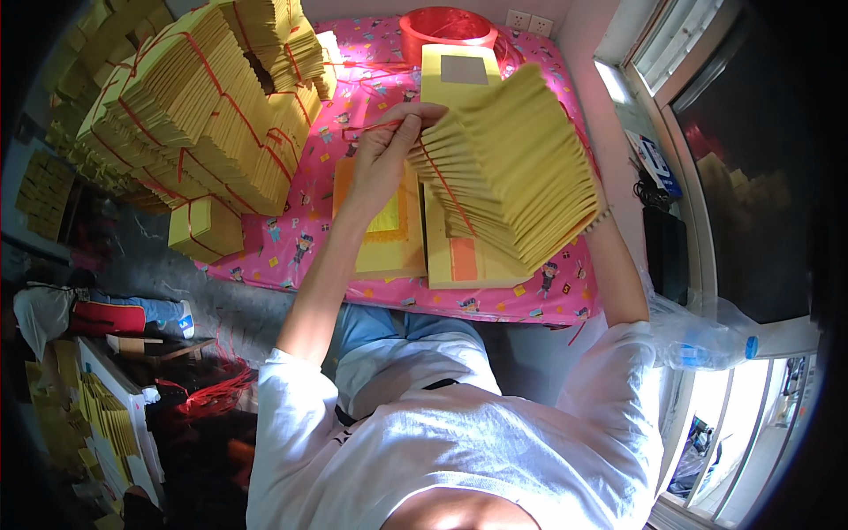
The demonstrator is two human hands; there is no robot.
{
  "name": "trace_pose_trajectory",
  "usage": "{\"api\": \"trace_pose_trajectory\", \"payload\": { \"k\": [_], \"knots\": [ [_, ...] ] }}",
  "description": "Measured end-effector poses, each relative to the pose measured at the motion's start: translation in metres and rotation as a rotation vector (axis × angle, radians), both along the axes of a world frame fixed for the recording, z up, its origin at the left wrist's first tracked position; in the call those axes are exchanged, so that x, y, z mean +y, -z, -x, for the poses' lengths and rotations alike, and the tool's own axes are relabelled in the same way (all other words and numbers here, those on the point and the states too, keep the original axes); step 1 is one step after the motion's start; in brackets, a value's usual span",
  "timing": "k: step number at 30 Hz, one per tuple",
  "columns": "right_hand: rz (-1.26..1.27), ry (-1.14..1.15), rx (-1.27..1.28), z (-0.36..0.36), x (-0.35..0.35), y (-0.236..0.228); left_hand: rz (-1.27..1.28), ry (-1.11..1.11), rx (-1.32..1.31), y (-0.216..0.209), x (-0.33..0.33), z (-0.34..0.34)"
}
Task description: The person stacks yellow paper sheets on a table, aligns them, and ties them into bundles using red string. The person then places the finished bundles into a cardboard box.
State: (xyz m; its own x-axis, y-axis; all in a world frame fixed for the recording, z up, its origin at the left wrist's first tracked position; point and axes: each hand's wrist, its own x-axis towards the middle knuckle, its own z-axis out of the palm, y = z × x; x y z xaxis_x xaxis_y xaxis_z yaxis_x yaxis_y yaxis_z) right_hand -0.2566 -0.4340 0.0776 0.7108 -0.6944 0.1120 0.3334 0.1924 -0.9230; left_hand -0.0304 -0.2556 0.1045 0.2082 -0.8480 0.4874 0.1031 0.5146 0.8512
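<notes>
Pinching red band (444, 184) in left hand (386, 152), yellow bundle (539, 150) tilted, right hand hidden behind, grip unclear

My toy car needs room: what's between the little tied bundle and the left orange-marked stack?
In the head view, only pink patterned cloth, with the left forearm crossing near the stack.
</notes>
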Motion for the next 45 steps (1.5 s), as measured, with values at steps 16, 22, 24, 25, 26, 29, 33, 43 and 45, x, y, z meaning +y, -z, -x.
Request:
{"api": "trace_pose_trajectory", "payload": {
  "k": [16, 22, 24, 25, 26, 29, 33, 43, 45],
  "knots": [
    [0.167, -0.238, 0.249, -0.027, -0.012, 0.005, 0.236, -0.334, -0.985, -0.013, 0.052, 0.032],
    [0.269, -0.273, 0.339, -0.025, -0.011, 0.005, 0.189, -0.372, -0.995, -0.003, 0.062, 0.053],
    [0.345, -0.297, 0.382, -0.026, -0.002, -0.016, 0.174, -0.361, -0.972, -0.007, 0.064, 0.052],
    [0.382, -0.312, 0.401, -0.028, 0.002, -0.027, 0.163, -0.357, -0.977, -0.010, 0.064, 0.051],
    [0.397, -0.274, 0.381, -0.029, -0.001, -0.032, 0.152, -0.350, -0.981, -0.014, 0.064, 0.051],
    [0.430, -0.154, 0.332, -0.037, 0.001, -0.063, -0.077, -0.315, -0.838, -0.025, 0.060, 0.044],
    [0.677, 0.054, 0.326, -0.042, 0.023, -0.105, -0.334, -0.271, -0.771, -0.044, 0.049, 0.047],
    [1.023, 0.239, 0.232, -0.048, 0.090, -0.121, -0.377, -0.220, -0.387, -0.029, 0.018, 0.040],
    [0.943, 0.212, 0.244, -0.047, 0.092, -0.121, -0.362, -0.174, -0.244, -0.027, 0.015, 0.039]
  ]
}}
